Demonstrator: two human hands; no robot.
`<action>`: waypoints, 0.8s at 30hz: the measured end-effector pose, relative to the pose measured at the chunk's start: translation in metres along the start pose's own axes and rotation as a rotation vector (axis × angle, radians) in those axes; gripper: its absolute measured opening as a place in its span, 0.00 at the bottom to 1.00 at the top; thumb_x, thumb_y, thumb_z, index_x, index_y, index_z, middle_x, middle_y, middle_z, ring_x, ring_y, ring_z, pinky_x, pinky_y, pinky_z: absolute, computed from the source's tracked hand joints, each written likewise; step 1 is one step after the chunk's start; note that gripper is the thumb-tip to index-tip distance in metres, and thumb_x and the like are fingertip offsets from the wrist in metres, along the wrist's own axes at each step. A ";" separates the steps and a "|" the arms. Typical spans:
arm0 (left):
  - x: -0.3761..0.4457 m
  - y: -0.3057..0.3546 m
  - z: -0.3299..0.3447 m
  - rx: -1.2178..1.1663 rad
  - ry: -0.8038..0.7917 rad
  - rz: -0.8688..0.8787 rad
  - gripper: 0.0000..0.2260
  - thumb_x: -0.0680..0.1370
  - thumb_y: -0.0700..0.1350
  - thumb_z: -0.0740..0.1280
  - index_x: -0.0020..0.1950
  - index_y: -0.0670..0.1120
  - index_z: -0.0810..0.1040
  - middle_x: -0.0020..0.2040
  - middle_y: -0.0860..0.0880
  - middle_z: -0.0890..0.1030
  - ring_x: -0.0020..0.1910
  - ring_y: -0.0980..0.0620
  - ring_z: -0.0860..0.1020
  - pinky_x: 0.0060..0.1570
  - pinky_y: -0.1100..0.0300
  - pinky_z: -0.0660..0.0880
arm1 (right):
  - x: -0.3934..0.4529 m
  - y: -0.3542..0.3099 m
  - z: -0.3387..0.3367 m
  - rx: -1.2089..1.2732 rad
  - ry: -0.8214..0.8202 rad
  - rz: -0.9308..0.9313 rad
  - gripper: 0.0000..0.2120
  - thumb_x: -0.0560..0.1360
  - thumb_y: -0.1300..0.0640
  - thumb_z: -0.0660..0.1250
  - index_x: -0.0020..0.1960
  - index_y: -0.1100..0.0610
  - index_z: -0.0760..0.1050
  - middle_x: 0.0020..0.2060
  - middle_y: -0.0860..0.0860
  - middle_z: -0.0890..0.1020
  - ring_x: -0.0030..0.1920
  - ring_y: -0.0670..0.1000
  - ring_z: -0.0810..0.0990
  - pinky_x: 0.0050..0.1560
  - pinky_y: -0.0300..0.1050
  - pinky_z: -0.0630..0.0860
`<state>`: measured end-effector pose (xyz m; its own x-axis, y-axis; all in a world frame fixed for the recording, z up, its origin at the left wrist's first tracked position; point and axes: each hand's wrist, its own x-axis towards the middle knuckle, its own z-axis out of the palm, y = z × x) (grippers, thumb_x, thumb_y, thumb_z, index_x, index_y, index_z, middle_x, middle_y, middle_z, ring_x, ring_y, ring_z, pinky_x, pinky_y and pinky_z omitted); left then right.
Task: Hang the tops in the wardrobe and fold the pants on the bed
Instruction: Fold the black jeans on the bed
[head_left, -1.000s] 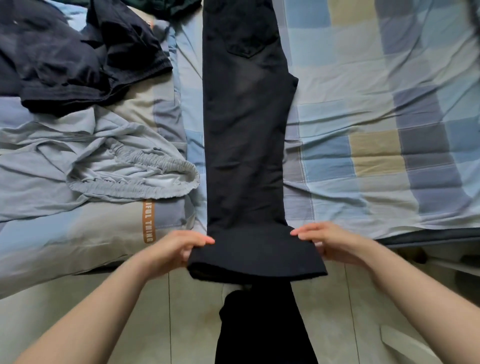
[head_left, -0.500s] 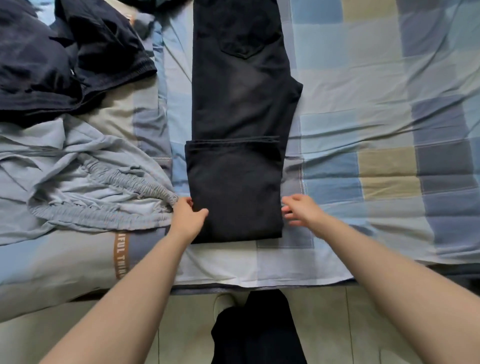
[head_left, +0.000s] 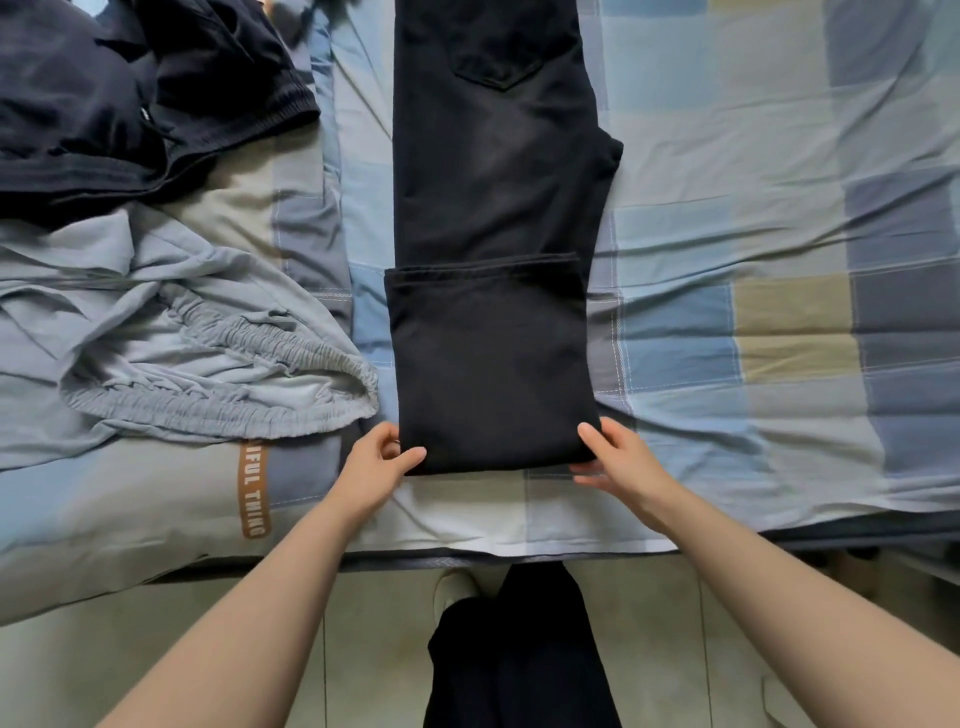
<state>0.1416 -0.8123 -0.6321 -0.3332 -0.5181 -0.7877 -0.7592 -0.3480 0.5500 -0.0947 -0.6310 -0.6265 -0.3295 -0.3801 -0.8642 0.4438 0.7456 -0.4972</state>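
Pants (head_left: 493, 218), black, lying lengthwise on checked bed (head_left: 753, 208), lower legs folded up over thighs. Left hand (head_left: 375, 467) pinches near-left corner of fold; right hand (head_left: 621, 462) grips near-right corner. Grey garment (head_left: 171, 364) lies beside, left.

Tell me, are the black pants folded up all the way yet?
Only partly. The black pants have their leg ends doubled up once; the pocket end lies flat. Left hand and right hand grip the fold.

One black pants (head_left: 493, 218), one grey pants (head_left: 208, 364), one dark garment heap (head_left: 104, 104) — two hands, left hand (head_left: 376, 465) and right hand (head_left: 618, 462) — one bed (head_left: 779, 208).
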 end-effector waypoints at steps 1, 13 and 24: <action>-0.002 -0.001 0.002 -0.015 0.008 -0.009 0.10 0.76 0.41 0.72 0.55 0.41 0.76 0.39 0.43 0.75 0.42 0.48 0.73 0.48 0.56 0.70 | -0.003 0.001 -0.002 0.062 0.006 0.023 0.09 0.81 0.53 0.60 0.57 0.56 0.75 0.51 0.53 0.81 0.46 0.53 0.82 0.47 0.44 0.80; -0.047 -0.013 0.027 -0.410 -0.077 -0.089 0.08 0.76 0.40 0.71 0.42 0.38 0.76 0.40 0.44 0.76 0.43 0.51 0.77 0.52 0.61 0.79 | -0.055 0.042 -0.004 0.470 0.288 -0.118 0.09 0.78 0.59 0.65 0.43 0.64 0.74 0.46 0.58 0.84 0.51 0.53 0.84 0.55 0.49 0.79; -0.164 -0.065 0.036 -0.223 -0.208 -0.154 0.22 0.76 0.37 0.71 0.63 0.53 0.67 0.29 0.51 0.79 0.37 0.53 0.80 0.51 0.52 0.81 | -0.160 0.100 -0.012 0.148 0.305 0.067 0.16 0.76 0.67 0.65 0.59 0.56 0.65 0.43 0.63 0.76 0.43 0.58 0.80 0.41 0.54 0.81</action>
<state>0.2255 -0.6767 -0.5490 -0.3482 -0.2835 -0.8935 -0.6761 -0.5842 0.4489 -0.0078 -0.4889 -0.5365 -0.5197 -0.1352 -0.8436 0.5815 0.6675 -0.4652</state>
